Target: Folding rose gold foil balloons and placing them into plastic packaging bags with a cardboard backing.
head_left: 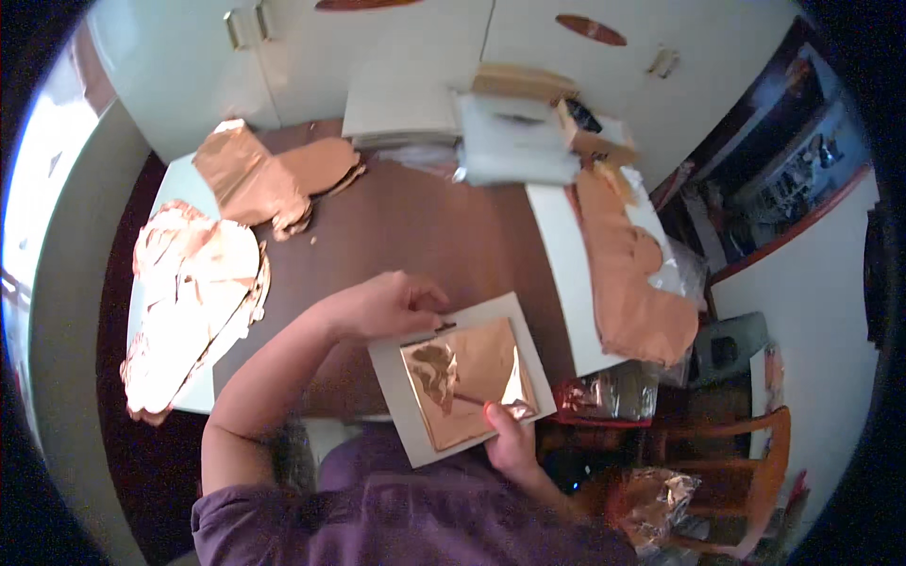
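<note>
A square white board (389, 385) is held tilted at the table's near edge, with a shiny copper-coloured foil sheet (486, 354) lying on it. The foil is crumpled and reflective on its left part. My right hand (514, 448) grips the board at its lower right, thumb on top over the foil, the other fingers hidden beneath. My left hand (396, 304) is over the board's upper left edge, its fingers curled together. A small dark mark (442, 327) shows just below those fingers; whether they pinch anything cannot be made out.
Crumpled copper-coloured foil sheets (193, 292) pile up at the table's left, with more foil (250, 179) behind. Dull copper-coloured sheets (623, 274) lie at the right. White sheets (401, 99), a clear plastic bag (517, 141) and an open cardboard box (595, 137) stand at the back. A wooden chair (769, 481) is at right.
</note>
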The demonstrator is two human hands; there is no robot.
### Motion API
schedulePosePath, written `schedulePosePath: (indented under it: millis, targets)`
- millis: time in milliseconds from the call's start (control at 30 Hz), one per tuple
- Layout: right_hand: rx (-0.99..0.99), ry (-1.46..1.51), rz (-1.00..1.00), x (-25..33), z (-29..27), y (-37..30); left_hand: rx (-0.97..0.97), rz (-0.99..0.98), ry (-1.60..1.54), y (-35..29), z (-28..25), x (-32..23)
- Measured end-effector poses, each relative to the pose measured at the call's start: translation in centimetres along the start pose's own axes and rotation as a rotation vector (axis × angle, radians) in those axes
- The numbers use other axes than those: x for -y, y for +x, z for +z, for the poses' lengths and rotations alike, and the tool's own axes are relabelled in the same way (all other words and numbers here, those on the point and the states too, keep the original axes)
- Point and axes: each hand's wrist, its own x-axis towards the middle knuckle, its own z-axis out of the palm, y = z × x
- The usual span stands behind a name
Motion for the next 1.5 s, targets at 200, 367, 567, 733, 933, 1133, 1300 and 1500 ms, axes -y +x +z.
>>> schedulePosePath:
  millis: [200, 367, 567, 733, 933, 1133, 1300, 1500]
  targets:
    - [0.004, 0.061, 0.123, 1.4, -2.9, 1.7, -0.668, 0.332, 0.494, 17.7, -8.2, 0.2]
    - [-0.043, -0.153, 0.161, 3.2, -4.7, 3.2, -0.831, 0.361, 0.645, 28.7, -13.2, 2.5]
    - [-0.135, 0.045, 0.073, 4.7, -4.2, 3.5, -0.853, 0.173, 0.794, 30.8, -14.2, 1.2]
    - [-0.075, -0.004, 0.079, 5.7, -4.4, 4.2, -0.871, 0.179, 0.793, 31.1, -13.8, 1.0]
    - [-0.129, -0.059, 0.112, 3.6, -6.7, 3.8, -0.952, 0.172, 0.786, 32.0, -14.7, 2.4]
    - [-0.226, 0.028, -0.181, 6.5, -6.1, 2.8, -1.192, 0.45, 0.83, 24.8, -12.4, -5.0]
    - [0.108, 0.028, -0.205, 9.0, -6.4, 3.5, -0.998, 0.569, 0.975, 12.0, -5.4, -6.3]
    - [0.232, -0.164, 0.238, 6.6, -4.9, 2.7, -0.822, 0.44, 0.874, 1.7, 1.4, 1.4]
